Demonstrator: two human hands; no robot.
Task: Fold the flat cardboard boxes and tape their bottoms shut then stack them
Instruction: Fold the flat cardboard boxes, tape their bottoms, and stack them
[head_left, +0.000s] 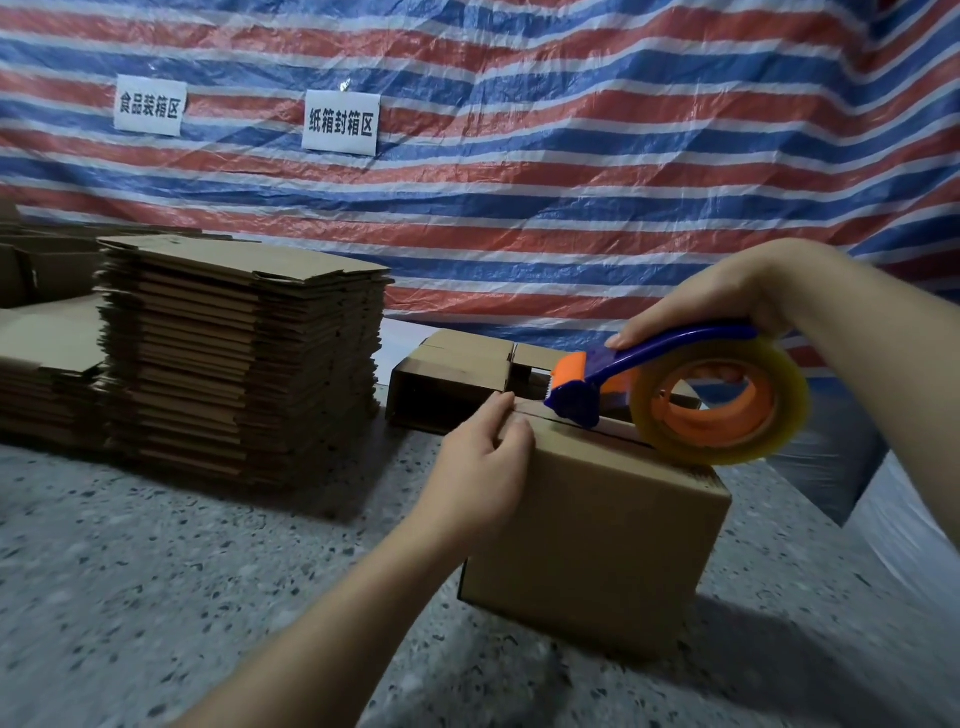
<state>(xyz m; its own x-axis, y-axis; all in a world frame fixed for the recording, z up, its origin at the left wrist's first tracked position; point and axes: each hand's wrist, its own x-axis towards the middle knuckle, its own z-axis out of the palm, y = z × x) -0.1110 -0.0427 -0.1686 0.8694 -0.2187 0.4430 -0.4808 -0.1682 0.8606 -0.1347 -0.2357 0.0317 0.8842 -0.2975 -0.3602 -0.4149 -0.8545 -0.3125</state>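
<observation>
Head view, w/ the box (597, 545) front and centre: it sits on the speckled floor (156, 571), flaps up, so what's on top is prob. the bottom, turned up to get taped. The seam between the two flaps runs from the far-left corner back toward the right, along the box's long axis, slanting away from the person. The left hand (483, 467) sits at the near end of that seam, fingers curled over the edge and pinching down, I'd say to pin the tape end and keep the flaps shut while the tape gets drawn. The right hand (727, 306) wraps round the blue handle of the tape dispenser (675, 395), thumb on top; the orange-and-blue cutter end touches the seam just beside the left fingers, and the clear roll rests on the box top toward the right. The dispenser is lined up w/ the seam, head pointing at the left hand, so the pull should go rightward along it, in my judgement. Whether tape is already stuck down, can't tell. Just behind, another folded box (447, 384) lies on its side, open end facing us. To the left, well apart, is a tall stack of flat boxes (244, 364), more flats beyond. Behind everything hangs a striped tarp (571, 156) w/ two paper signs (340, 122).
</observation>
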